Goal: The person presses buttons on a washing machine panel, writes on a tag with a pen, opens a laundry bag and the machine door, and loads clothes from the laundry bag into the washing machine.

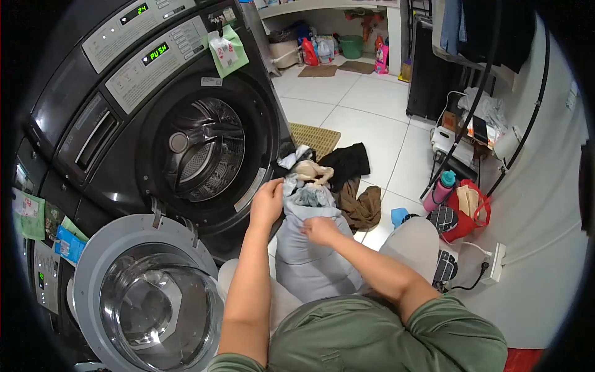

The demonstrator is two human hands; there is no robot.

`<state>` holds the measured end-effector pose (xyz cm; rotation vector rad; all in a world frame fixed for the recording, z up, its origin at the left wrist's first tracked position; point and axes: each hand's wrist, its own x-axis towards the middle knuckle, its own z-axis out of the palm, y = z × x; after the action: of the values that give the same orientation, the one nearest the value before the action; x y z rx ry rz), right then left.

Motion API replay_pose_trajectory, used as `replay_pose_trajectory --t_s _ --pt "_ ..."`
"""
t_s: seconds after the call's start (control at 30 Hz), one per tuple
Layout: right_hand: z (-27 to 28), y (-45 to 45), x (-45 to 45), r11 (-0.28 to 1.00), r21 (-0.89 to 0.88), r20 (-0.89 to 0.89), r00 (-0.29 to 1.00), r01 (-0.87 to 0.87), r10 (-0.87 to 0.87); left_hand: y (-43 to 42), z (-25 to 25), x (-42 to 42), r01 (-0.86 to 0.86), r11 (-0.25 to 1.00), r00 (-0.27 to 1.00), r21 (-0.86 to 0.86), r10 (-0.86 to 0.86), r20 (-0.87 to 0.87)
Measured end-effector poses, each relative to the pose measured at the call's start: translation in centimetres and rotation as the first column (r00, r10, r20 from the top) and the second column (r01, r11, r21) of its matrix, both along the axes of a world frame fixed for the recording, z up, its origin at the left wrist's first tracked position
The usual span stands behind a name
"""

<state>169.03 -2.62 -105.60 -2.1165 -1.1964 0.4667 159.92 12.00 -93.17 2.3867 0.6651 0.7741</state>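
A grey cloth laundry bag stands between my knees, its mouth facing up with fabric showing inside. My left hand is closed on the left side of the bag's rim. On the near edge of the opening, my right hand pinches the cloth. Just beyond the bag lie loose clothes on the floor: a beige piece, a black garment and a brown garment. To the left is a black front-loading washing machine; its drum shows and its round door hangs open.
A yellow-green mat lies beyond the clothes on white floor tiles. To the right are a pink and teal bottle, a red bag and a power strip with cords. A green basin and bottles sit under the far counter.
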Motion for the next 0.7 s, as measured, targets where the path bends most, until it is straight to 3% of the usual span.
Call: replay_pose_trajectory --t_s 0.03,0.13,0.17,0.2,0.23,0.27,0.3,0.37,0.4,0.43,0.47,0.5,0.53,0.6,0.63,0.67,0.7 --pt "1.9 -0.8 -1.2 0.992 -0.014 0.069 0.989 -0.129 0.129 -0.2 -0.6 0.3 0.035 0.999 0.998 -0.012 -0.036 -0.045" --pt "3.0 -2.0 0.4 0.948 0.052 -0.364 0.878 -0.313 0.309 0.5 -5.7 1.2 0.019 0.999 0.976 0.027 -0.013 -0.216" --pt "3.8 -1.6 1.1 0.94 -0.075 -0.369 0.885 -0.332 0.283 -0.1 -8.5 1.3 -0.088 0.996 0.896 -0.004 0.078 -0.437" --pt "4.6 -1.5 1.0 0.888 -0.166 -0.176 0.899 -0.428 0.401 0.7 -13.1 1.4 -0.12 0.9 0.851 -0.42 -0.125 -0.51" --pt "5.6 -1.8 1.0 0.824 -0.28 0.015 0.856 -0.492 0.517 1.6 -19.7 0.9 0.008 0.935 0.833 -0.355 -0.203 -0.515" --pt "6.4 -2.4 0.8 0.747 -0.406 0.174 0.758 -0.525 0.628 -2.2 -15.6 1.1 -0.203 0.919 0.818 -0.337 -0.03 -0.574" --pt "8.4 -2.6 0.6 0.648 -0.593 0.15 0.725 -0.478 0.672 -2.6 -15.4 1.6 -0.174 0.925 0.817 -0.339 -0.056 -0.574" --pt "8.6 -1.0 4.5 0.41 -0.609 -0.073 0.564 -0.678 0.823 -2.8 -16.3 2.3 -0.069 0.963 0.78 -0.262 -0.111 -0.616" --pt "10.6 -0.8 7.0 0.459 -0.549 -0.188 0.638 -0.699 0.747 -2.8 -17.1 2.7 0.008 0.982 0.746 -0.187 -0.131 -0.653" --pt "10.5 -0.4 10.1 0.637 -0.516 -0.213 0.806 -0.573 0.552 -2.1 -17.7 3.8 0.092 0.991 0.716 -0.1 -0.136 -0.685" --pt "11.3 0.8 12.8 0.745 -0.465 0.051 0.826 -0.478 0.562 -1.8 -20.1 4.2 0.225 0.974 0.69 0.031 -0.137 -0.71" --pt "11.3 2.5 14.5 0.841 -0.487 0.166 0.921 -0.235 0.353 -3.1 -17.2 4.7 0.158 0.987 0.697 -0.024 -0.129 -0.705" --pt "10.5 4.1 16.2 0.869 -0.476 0.208 0.942 -0.137 0.263 -5.2 -12.9 4.4 0.088 0.993 0.7 -0.084 -0.121 -0.704" --pt "7.2 5.5 16.7 0.859 -0.5 0.235 0.937 -0.11 0.257 -6.2 -10.1 4.9 0.083 0.988 0.689 -0.133 -0.153 -0.709" --pt "1.5 7.0 17.9 0.792 -0.557 0.089 0.93 -0.25 0.357 -5.9 -10.0 5.0 0.074 0.984 0.684 -0.16 -0.167 -0.71" --pt "-2.9 7.5 17.7 0.698 -0.658 0.168 0.848 -0.284 0.503 -5.3 -10.6 4.9 0.105 0.981 0.66 -0.163 -0.191 -0.727" --pt "-5.7 8.6 18.8 0.741 -0.644 0.233 0.874 -0.19 0.427 -4.5 -11.4 4.9 0.136 0.977 0.635 -0.164 -0.213 -0.742"
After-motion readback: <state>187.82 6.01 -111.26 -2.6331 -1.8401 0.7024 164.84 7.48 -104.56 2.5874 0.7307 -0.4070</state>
